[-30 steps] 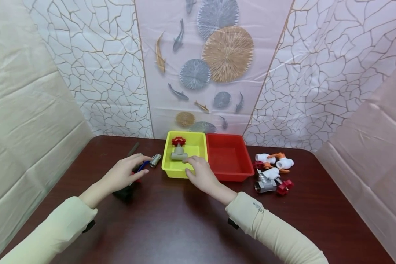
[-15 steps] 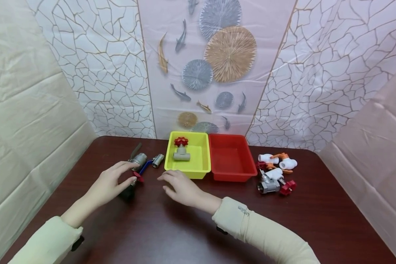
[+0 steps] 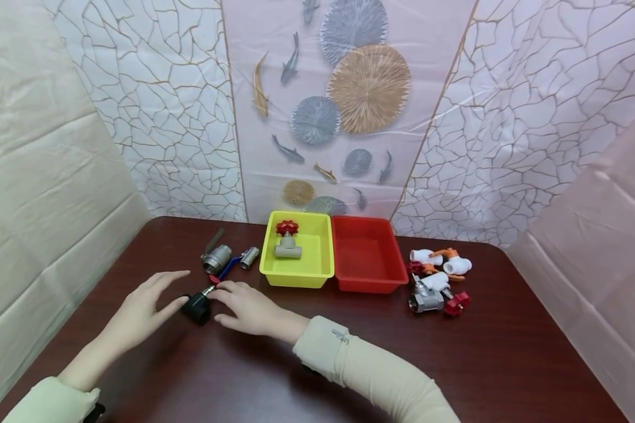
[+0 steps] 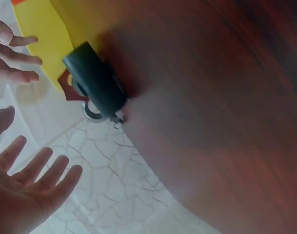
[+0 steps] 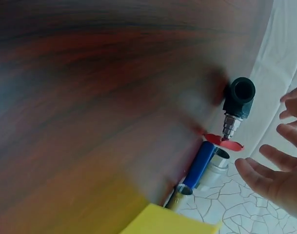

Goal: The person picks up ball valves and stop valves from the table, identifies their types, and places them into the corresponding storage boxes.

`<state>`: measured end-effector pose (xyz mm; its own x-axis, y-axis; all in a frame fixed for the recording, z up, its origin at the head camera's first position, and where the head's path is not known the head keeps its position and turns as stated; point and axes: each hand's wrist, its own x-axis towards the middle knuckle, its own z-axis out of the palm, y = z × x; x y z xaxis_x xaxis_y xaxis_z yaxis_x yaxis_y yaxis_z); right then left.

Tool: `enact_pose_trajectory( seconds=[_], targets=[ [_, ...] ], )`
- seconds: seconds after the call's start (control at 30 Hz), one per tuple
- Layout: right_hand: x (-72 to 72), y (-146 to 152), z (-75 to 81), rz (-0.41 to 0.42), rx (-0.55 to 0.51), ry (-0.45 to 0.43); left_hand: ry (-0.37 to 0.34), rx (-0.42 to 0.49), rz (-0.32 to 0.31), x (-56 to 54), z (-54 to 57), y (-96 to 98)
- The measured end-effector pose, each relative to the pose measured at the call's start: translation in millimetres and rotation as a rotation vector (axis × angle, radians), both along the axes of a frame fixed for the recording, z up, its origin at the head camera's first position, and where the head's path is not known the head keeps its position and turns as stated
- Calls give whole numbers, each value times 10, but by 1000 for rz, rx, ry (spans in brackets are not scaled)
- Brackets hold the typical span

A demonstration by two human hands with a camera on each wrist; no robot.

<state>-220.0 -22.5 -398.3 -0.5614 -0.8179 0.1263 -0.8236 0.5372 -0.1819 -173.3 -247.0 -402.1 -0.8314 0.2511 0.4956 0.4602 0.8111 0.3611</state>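
Note:
A black valve point(image 3: 197, 308) with a metal stem and a red handle point(image 5: 223, 142) lies on the left part of the table. Just left of it my left hand point(image 3: 140, 308) hovers with fingers spread, holding nothing. My right hand point(image 3: 251, 308) is at the valve's right side, fingers loosely extended near the stem; in the right wrist view a gap shows between them. Behind the valve are a large metal ball valve point(image 3: 217, 259) and a small one point(image 3: 249, 257) with a blue lever point(image 5: 199, 163). A grey valve with a red handwheel point(image 3: 288, 251) lies in the yellow bin point(image 3: 296, 281).
Joined to the yellow bin's right side is a red bin point(image 3: 373, 286). Farther right lies a group of white valves point(image 3: 435, 281) with orange handles, a metal valve point(image 3: 425, 301) and a red-handled one point(image 3: 457, 303). Fabric walls border the table at the back and sides.
My right hand has come from over the yellow bin leftward to beside the black valve. My left hand has drawn back toward the lower left, uncovering the valves.

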Motion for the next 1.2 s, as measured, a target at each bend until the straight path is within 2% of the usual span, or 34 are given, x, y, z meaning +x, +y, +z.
enact_pose_trajectory(
  seconds=[0.2, 0.33, 0.5, 0.63, 0.77, 0.9, 1.07, 1.2],
  targets=[
    [-64, -200, -96, -66, 43, 64, -67, 47, 56, 21, -43, -175],
    [-81, -344, -135, -57, 111, 106, -77, 71, 107, 34, -104, -270],
    [-52, -531, -166, -61, 188, 125, -72, 61, 139, 31, -160, -360],
    [-45, -620, -193, -90, 218, 218, -76, 60, 158, -24, -151, -429],
    [-30, -693, -228, -82, 230, 301, -92, 65, 178, -65, -149, -507],
    [4, -755, -252, -138, 223, 269, -99, 68, 189, -58, -155, -557],
    [-11, -793, -270, -273, 240, 140, -104, 53, 178, -80, -169, -554],
    [-63, -820, -287, -319, 252, 35, -105, 36, 177, -100, -165, -544]
  ],
)
